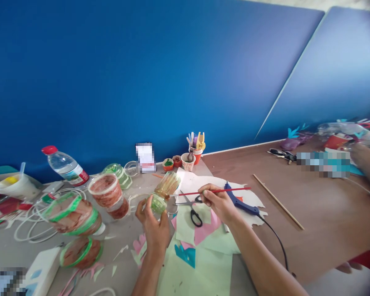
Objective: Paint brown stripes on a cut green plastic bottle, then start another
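My left hand (156, 226) holds a clear plastic container (170, 183), tilted, with green paint at its near end and brownish streaks along its side. Between the fingers of my right hand (217, 200) is a thin red-handled paintbrush (186, 193), its tip at the container's painted side. Black-handled scissors (196, 218) lie on paper just below the brush. A blue glue gun (241, 200) with a black cord rests right of my right hand. Under my forearms are pale green paper sheets (200, 275), with pink and blue scraps on them.
Brown-painted cups (106, 189) and green-banded painted containers (70, 213) stand left, near a red-capped bottle (66, 164) and white cable. Small paint pots (168, 164) and a cup of tools (197, 155) sit by the blue wall. A stick (277, 201) and another person's hand (366, 160) are right.
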Demonstrator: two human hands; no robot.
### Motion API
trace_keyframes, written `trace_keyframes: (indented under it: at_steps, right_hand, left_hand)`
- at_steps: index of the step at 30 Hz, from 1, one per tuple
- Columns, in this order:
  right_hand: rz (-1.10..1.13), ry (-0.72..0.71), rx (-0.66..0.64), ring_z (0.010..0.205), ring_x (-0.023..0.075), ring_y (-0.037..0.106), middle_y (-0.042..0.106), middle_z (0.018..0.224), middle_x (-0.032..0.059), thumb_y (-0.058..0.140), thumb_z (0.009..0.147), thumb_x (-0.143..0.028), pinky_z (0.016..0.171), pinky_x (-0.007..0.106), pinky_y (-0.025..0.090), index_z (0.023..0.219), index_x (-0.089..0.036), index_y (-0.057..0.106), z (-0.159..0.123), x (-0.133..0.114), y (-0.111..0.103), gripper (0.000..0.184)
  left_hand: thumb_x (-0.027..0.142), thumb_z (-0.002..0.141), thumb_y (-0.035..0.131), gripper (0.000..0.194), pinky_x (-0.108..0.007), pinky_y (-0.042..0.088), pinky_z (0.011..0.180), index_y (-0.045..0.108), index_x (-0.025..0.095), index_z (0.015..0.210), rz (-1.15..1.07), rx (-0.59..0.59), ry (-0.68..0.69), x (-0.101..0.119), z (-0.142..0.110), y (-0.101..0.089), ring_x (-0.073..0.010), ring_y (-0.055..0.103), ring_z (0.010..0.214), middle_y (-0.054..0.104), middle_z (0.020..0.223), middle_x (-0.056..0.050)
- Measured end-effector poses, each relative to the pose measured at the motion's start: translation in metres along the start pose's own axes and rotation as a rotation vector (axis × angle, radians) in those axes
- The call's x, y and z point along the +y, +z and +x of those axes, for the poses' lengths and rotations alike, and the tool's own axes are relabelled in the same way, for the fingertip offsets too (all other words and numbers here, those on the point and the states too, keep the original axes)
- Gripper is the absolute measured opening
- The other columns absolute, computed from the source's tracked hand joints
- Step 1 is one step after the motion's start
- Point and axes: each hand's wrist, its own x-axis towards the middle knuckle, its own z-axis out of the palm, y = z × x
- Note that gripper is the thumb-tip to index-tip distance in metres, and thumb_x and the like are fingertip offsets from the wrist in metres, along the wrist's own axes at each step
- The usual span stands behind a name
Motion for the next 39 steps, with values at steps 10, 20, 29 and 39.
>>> trace_keyframes:
  at_steps: [10,20,29,39]
  right_hand:
    - [-0.004,-0.03,0.041,0.047,0.0087,0.04,0.056,0.055,0.0,0.074,0.068,-0.039,0.046,0.024,0.024,0.075,-0.016,0.069,0.001,-0.0005,-0.0002,0.024]
    - [0.002,-0.047,0.048,0.048,0.0094,0.039,0.054,0.054,-0.0004,0.074,0.069,-0.039,0.046,0.025,0.024,0.075,-0.017,0.069,0.0021,-0.0011,-0.0027,0.024]
    - [0.06,-0.04,0.047,0.048,0.0086,0.038,0.054,0.053,-0.0004,0.075,0.069,-0.039,0.046,0.024,0.025,0.075,-0.017,0.069,-0.0004,-0.0054,-0.0002,0.024]
    - [0.037,-0.003,0.007,0.047,0.0074,0.04,0.054,0.054,-0.0002,0.074,0.071,-0.037,0.045,0.023,0.024,0.074,-0.015,0.069,-0.0007,-0.0067,-0.0012,0.022]
  left_hand:
    - [0.021,0.079,0.056,0.056,-0.049,0.036,0.102,0.041,0.018,0.133,0.0,-0.012,-0.01,-0.0009,0.0,-0.0002,-0.0313,0.03,0.131,0.04,0.13,-0.017]
    - [0.021,0.079,0.056,0.056,-0.049,0.037,0.102,0.041,0.019,0.133,-0.015,-0.021,-0.03,0.0018,0.0001,-0.0015,-0.0307,0.03,0.132,0.04,0.131,-0.016]
    - [0.018,0.081,0.053,0.053,-0.049,0.04,0.1,0.041,0.019,0.133,0.015,-0.028,0.019,-0.0002,-0.0019,-0.0003,-0.03,0.032,0.131,0.035,0.134,-0.017]
    - [0.012,0.082,0.049,0.046,-0.053,0.04,0.1,0.048,0.018,0.127,0.111,0.009,0.227,-0.0064,-0.0079,0.0057,-0.0309,0.038,0.126,0.027,0.138,-0.018]
